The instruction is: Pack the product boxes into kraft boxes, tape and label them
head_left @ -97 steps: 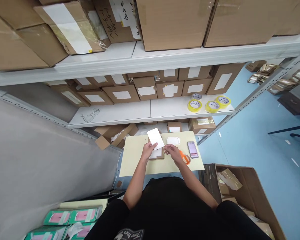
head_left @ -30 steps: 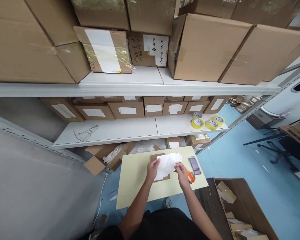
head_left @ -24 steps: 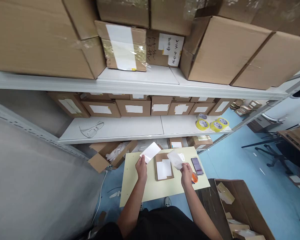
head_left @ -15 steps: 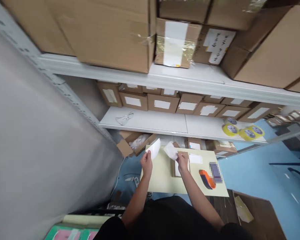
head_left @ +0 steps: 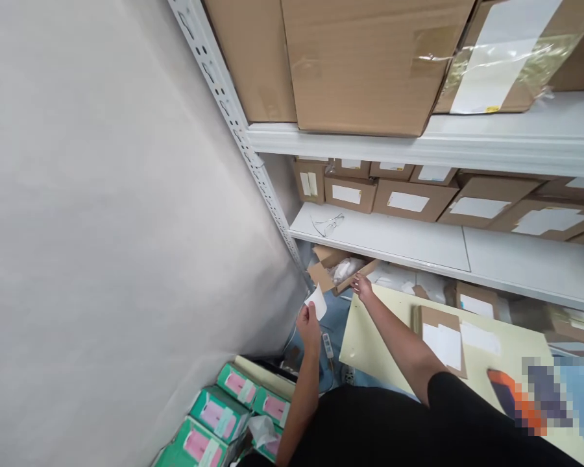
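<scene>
The left hand (head_left: 309, 324) pinched a white sheet (head_left: 317, 303) between thumb and fingers. The right hand (head_left: 362, 287) was extended, its fingers loosely parted, at the near side of an open carton (head_left: 322, 276) holding white scraps (head_left: 346, 269); contact was unclear. On the pale yellow counter (head_left: 370, 337) lay a cardboard box (head_left: 442, 340) with white labels, white paper (head_left: 481, 338) just beside it. Above, wire-framed glasses (head_left: 328, 224) rested on the shelf (head_left: 409, 244), in front of labelled cartons (head_left: 403, 200). Green packages (head_left: 221, 415) sat at lower left.

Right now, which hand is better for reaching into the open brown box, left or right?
Probably the right hand: it is right by the open box and seems to hold nothing. The left hand is lower and holds white paper.
</scene>
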The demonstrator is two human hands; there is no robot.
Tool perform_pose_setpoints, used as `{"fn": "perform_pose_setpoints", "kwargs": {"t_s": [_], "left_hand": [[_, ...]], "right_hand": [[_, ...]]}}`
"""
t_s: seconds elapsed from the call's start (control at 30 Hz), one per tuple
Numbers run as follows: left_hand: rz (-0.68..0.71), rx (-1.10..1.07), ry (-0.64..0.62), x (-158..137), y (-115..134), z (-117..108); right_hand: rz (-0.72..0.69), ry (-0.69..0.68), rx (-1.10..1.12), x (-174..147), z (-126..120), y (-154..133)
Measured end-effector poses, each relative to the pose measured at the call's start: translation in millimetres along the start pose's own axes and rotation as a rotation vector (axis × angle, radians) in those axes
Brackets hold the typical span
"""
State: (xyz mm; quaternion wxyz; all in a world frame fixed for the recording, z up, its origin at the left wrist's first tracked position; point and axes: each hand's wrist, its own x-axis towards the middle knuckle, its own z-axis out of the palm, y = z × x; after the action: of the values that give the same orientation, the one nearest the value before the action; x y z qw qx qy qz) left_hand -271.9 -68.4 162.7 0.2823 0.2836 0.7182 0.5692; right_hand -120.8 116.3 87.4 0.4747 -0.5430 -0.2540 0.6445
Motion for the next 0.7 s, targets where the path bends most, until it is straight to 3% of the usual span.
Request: {"fn": "perform_pose_setpoints", "kwargs": {"t_s": [0.1,0.17,0.27,0.33,0.43,0.6,0.7], "left_hand": [[0.014,0.103,-0.038,1.6,-7.9,3.8],[0.045,0.169,-0.109,2.3,-9.1,16.5],[0.176,0.212,-0.325,-1.6,-4.2,49.3],[0.287,0.223,-0.514,-9.9,1.5,77.4],[0.439,0.264,-0.727,-32.0,9.6,122.3],[0.622,0.275,-0.969,-80.2,13.4,183.8],[0.575,0.215,-1.041,-104.6,2.8,210.3]], "right_hand": [[0.148,0.002,0.011,-21.3,-15.3,4.1],[0.242,-0.088,0.035,-45.4,-34.3,4.8],[0.228,-0.226,0.092,-89.3,-67.8,0.0],[0.176,-0.218,0.151,-116.0,-89.5,-8.4],[0.092,-0.064,0.212,-141.1,-121.3,-25.7],[-0.096,0.280,0.157,-149.6,-184.9,-46.8],[-0.116,0.459,0.218,-150.0,-222.9,-50.4]]}}
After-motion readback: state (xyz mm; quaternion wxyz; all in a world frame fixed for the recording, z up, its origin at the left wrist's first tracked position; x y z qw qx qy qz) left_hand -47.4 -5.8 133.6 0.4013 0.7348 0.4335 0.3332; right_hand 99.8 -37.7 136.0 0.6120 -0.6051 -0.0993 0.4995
